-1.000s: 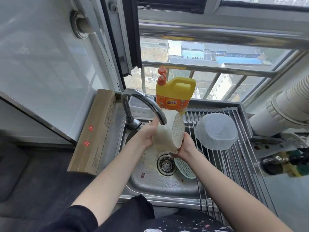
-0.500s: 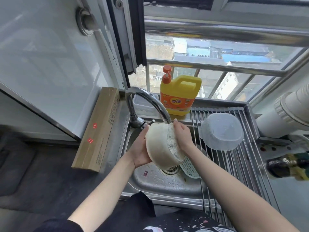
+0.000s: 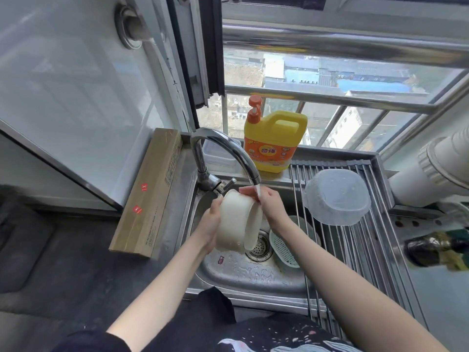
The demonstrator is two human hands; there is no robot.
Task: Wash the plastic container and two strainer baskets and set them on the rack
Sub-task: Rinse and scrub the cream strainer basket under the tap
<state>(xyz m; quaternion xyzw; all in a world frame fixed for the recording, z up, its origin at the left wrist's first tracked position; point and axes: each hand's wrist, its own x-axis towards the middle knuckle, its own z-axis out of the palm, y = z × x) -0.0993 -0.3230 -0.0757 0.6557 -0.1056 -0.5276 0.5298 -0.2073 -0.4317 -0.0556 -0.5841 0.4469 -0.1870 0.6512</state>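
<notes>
While both hands grip it under the faucet [image 3: 223, 151], the white strainer basket [image 3: 237, 222] lies tipped, rim facing right.

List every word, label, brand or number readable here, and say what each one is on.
"奇强": brand on the orange label of the yellow detergent jug.
Smaller print on that jug label: too blurred to read.
Printed lines along the side of the long cardboard box: too small to read.
Two red stickers on the box: white marks, not legible.
Small red sticker inside the sink: not legible.
</notes>
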